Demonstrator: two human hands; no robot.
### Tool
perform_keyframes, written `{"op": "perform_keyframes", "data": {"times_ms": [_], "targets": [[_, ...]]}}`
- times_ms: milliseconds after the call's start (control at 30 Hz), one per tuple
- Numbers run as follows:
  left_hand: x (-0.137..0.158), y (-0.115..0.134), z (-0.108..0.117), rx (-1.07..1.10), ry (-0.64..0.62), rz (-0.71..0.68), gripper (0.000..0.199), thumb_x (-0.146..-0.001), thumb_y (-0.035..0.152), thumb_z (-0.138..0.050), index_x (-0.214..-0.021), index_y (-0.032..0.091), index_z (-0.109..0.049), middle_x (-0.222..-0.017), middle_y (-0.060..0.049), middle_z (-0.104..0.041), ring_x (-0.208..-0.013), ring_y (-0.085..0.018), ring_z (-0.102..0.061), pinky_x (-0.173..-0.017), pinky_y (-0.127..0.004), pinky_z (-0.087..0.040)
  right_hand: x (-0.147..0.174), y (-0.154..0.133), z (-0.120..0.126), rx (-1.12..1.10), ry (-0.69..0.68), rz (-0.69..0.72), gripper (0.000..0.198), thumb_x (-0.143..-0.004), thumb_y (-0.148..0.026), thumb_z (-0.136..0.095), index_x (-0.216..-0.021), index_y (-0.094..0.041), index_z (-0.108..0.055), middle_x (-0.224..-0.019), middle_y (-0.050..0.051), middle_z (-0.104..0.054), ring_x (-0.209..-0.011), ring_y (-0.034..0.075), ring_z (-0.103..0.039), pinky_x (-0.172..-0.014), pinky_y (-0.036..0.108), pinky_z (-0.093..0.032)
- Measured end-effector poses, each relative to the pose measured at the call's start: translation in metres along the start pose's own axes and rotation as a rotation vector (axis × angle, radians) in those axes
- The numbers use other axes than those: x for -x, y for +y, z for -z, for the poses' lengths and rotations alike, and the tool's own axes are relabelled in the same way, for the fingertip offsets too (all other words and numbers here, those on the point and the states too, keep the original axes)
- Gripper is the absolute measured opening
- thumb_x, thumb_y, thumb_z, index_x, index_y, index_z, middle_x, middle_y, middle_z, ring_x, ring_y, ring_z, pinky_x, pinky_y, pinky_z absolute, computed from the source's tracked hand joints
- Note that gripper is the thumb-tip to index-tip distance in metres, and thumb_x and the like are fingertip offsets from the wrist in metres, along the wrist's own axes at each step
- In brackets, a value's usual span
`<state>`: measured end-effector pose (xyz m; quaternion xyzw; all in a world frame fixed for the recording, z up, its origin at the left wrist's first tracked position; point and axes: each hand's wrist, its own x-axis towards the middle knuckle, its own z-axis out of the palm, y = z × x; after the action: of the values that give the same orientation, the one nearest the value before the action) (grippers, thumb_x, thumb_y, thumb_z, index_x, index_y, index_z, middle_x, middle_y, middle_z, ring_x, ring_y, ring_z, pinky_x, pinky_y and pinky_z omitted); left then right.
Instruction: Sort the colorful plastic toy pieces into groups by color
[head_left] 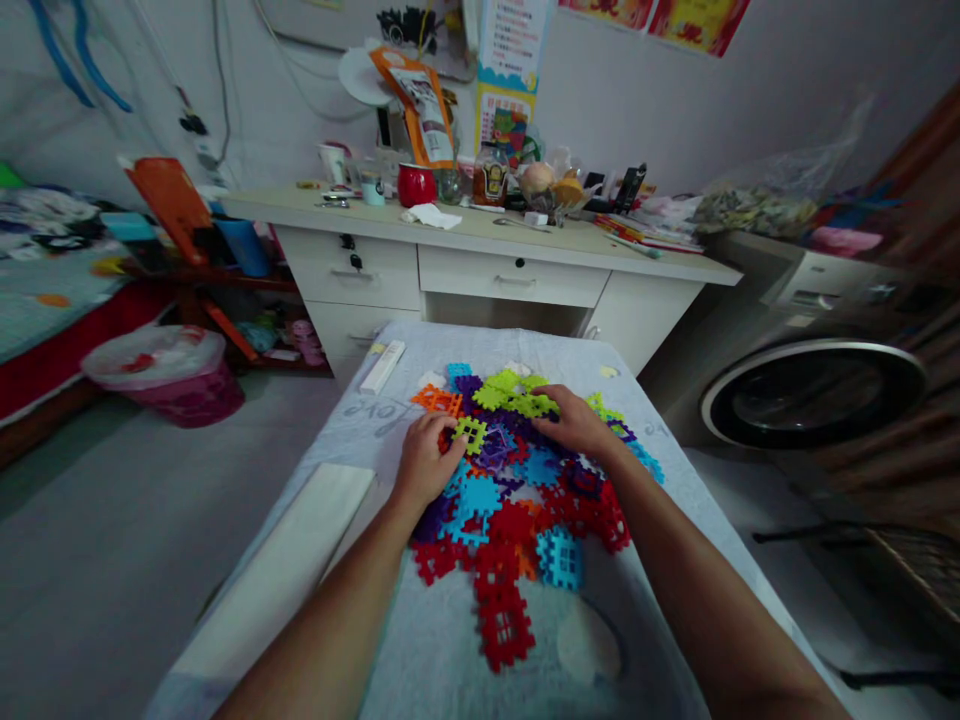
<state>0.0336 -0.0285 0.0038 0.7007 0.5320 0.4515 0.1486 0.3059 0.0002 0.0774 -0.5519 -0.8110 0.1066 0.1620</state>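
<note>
Left hand (429, 455) pinches a lime square (470, 435); right hand (576, 422), grip unclear, touches lime pieces (499, 388); bare cloth (375, 445) flanks both.

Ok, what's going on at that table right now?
A person's left hand holds a lime-green lattice tile. The right hand is at the right end of a lime-green cluster. Red, blue, purple and orange pieces lie spread around them on the cloth-covered table.

Two hands (429, 455) (576, 424), perhaps thirty pieces (480, 494)
</note>
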Motion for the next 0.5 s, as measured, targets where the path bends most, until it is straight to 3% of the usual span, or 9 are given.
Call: {"op": "perform_keyframes", "data": {"times_ms": [133, 267, 367, 500], "targets": [[0.002, 0.008, 0.004, -0.029, 0.007, -0.016, 0.017, -0.082, 0.032, -0.058, -0.094, 0.020, -0.060, -0.102, -0.008, -0.064, -0.103, -0.025, -0.059, -0.096, -0.042, -0.045, -0.047, 0.013, -0.002, 0.056, 0.042, -0.180, 0.049, -0.088, -0.043, -0.059, -0.130, -0.019, -0.059, -0.134, 0.014, -0.058, -0.127, 0.027, -0.053, -0.107, 0.041, -0.040], [0.010, 0.017, 0.003, -0.070, -0.088, -0.048, 0.065, -0.078, 0.051, -0.066, -0.132, 0.020, -0.048, -0.131, -0.013, -0.056, -0.124, -0.031, -0.050, -0.106, -0.048, -0.038, -0.088, 0.013, -0.021, 0.105, -0.139, -0.385, 0.077, -0.085, -0.062, -0.058, -0.149, -0.023, -0.041, -0.148, 0.018, -0.045, -0.133, 0.035, -0.047, -0.107, 0.049, -0.039], [0.014, 0.019, 0.000, -0.168, -0.176, -0.021, 0.090, -0.067, 0.056, -0.076, -0.143, 0.023, -0.039, -0.141, -0.014, -0.047, -0.131, -0.036, -0.043, -0.109, -0.054, -0.033, -0.104, 0.008, -0.034, 0.095, -0.251, -0.398, 0.082, -0.082, -0.069, -0.056, -0.149, -0.025, -0.042, -0.152, 0.017, -0.042, -0.136, 0.036, -0.044, -0.108, 0.049, -0.037], [0.013, 0.017, -0.002, -0.231, -0.222, 0.064, 0.090, -0.066, 0.051, -0.077, -0.144, 0.023, -0.041, -0.141, -0.015, -0.046, -0.132, -0.037, -0.042, -0.109, -0.054, -0.033, -0.108, 0.000, -0.038, 0.048, -0.279, -0.294, 0.069, -0.074, -0.059, -0.071, -0.132, -0.023, -0.062, -0.139, 0.014, -0.057, -0.126, 0.034, -0.054, -0.105, 0.044, -0.041]]}}
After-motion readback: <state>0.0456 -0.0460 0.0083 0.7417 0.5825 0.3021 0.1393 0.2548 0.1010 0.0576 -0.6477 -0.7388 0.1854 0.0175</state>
